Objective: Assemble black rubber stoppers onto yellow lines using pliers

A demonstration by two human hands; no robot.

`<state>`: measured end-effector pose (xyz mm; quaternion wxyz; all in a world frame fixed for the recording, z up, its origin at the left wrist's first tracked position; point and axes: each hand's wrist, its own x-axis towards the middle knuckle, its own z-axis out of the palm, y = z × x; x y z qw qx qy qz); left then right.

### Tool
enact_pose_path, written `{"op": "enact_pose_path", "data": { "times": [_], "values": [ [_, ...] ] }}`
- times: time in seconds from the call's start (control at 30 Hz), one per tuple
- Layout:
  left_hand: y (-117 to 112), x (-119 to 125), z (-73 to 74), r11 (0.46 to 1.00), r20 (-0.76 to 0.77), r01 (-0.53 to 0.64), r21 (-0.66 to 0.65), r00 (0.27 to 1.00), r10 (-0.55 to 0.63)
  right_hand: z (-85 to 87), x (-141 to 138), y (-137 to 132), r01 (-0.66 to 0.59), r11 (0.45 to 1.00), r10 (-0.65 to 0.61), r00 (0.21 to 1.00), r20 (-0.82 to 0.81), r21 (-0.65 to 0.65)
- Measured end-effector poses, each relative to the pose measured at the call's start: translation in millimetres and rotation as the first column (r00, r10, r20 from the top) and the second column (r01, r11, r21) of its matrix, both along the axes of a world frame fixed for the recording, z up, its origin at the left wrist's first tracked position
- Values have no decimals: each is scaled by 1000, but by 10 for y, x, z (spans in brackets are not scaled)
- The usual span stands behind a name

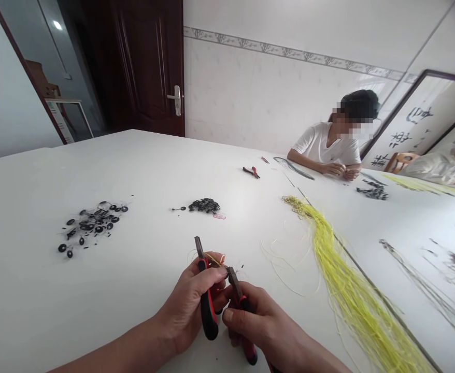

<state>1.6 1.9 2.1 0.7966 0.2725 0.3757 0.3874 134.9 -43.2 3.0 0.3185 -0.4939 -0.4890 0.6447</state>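
Observation:
My left hand point(188, 311) grips a pair of red-and-black pliers point(208, 298), and my right hand point(258, 326) grips a second similar pair point(240, 300). The two steel noses meet close together over a few thin yellow strands point(214, 260). A long bundle of yellow fibres point(352, 295) lies on the white table point(29, 233) to the right of my hands. Farther ahead are a scattered pile of small black rings point(91, 225) and a denser black heap point(204, 205).
A third pair of pliers point(251, 172) lies farther along the table. A seated person in a white shirt point(326, 150) works at the far side, hands together near a dark heap point(372, 192). A second person point(441, 168) sits at the right edge. A wooden door point(145, 62) stands behind.

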Motion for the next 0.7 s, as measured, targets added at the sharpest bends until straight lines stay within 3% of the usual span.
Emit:
{"op": "enact_pose_path", "data": {
  "times": [0.37,0.7],
  "values": [
    [-6,15,5,1000,49,-19,22,999,17,28,-8,-36,12,1000,-11,999,40,-21],
    [-7,4,5,999,54,-19,44,998,16,-85,-14,-8,-3,1000,2,997,76,15]
  ]
}}
